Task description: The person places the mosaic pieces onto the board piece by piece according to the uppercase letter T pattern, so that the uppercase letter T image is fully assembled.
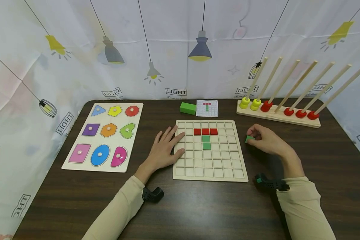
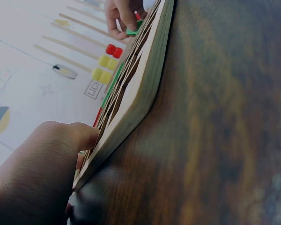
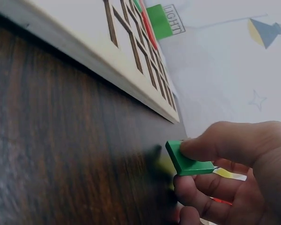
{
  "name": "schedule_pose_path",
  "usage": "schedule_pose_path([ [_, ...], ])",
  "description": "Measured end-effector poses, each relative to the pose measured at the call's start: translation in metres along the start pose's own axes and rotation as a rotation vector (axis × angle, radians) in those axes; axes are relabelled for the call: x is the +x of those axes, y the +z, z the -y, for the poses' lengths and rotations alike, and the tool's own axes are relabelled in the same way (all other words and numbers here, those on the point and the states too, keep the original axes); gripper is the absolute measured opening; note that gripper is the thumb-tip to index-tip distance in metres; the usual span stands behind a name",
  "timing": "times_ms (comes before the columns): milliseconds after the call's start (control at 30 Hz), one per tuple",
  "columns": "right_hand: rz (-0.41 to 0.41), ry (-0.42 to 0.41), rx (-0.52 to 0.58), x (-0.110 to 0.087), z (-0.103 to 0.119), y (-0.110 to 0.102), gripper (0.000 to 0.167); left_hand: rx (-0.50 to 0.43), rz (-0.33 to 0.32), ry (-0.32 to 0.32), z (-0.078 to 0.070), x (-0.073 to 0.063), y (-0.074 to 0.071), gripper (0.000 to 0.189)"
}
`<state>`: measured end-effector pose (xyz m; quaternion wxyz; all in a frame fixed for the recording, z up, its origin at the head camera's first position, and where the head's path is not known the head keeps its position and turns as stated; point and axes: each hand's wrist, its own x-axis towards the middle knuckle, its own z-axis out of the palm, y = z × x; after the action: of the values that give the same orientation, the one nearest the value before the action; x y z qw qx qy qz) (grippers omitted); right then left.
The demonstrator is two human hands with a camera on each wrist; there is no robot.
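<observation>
A wooden grid board (image 1: 210,163) lies mid-table, with a row of red tiles (image 1: 205,131) and two green tiles (image 1: 206,146) below the middle one, forming a T. My left hand (image 1: 162,150) rests on the board's left edge, fingers spread and straight. To the right of the board, my right hand (image 1: 268,140) pinches a square green tile (image 3: 189,161) between thumb and fingers, above the table. Behind the board lies a small pattern card (image 1: 207,108) showing a red and green T on a grid. Beside the card is a green block (image 1: 188,108).
At the left lies a shape puzzle board (image 1: 108,140) with several knobbed coloured pieces. A wooden peg stand (image 1: 279,115) with red and yellow beads stands at the back right, behind my right hand. A patterned cloth (image 1: 168,33) hangs along the table's back edge.
</observation>
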<state>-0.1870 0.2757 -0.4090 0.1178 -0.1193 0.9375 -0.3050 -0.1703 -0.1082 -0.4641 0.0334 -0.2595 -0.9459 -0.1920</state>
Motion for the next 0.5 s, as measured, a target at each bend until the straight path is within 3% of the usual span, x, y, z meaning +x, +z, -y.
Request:
schedule_pose_path([
  [500, -0.052, -0.016, 0.043, 0.003, 0.013, 0.004, 0.023, -0.004, -0.004, -0.001, -0.001, 0.000, -0.001, 0.060],
])
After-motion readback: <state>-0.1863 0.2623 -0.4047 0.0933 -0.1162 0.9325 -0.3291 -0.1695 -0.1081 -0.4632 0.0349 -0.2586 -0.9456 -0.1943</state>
